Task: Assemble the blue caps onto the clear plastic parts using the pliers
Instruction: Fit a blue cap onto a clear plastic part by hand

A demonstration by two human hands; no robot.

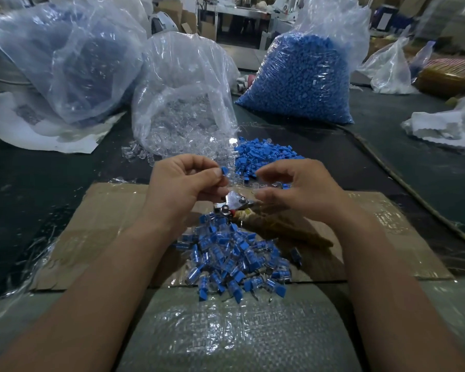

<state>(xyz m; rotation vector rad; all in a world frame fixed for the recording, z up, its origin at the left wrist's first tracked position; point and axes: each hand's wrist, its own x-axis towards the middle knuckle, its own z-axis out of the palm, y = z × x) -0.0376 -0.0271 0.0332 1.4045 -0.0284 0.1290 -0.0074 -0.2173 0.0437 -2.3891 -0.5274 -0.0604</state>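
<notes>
Presently: left hand (pixel 183 183) pinches small blue plastic cap (pixel 224 171); right hand (pixel 301 189) curled, possibly empty, cannot tell; tape-handled steel pliers (pixel 235 201) directly beneath both, handles trailing right, nearer right hand.

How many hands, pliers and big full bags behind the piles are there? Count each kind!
Hands: 2, left hand pinching a blue cap, right hand
Pliers: 1
Big bags: 3, bag of blue caps, bag of clear parts, cloudy bag
Total: 6
</notes>
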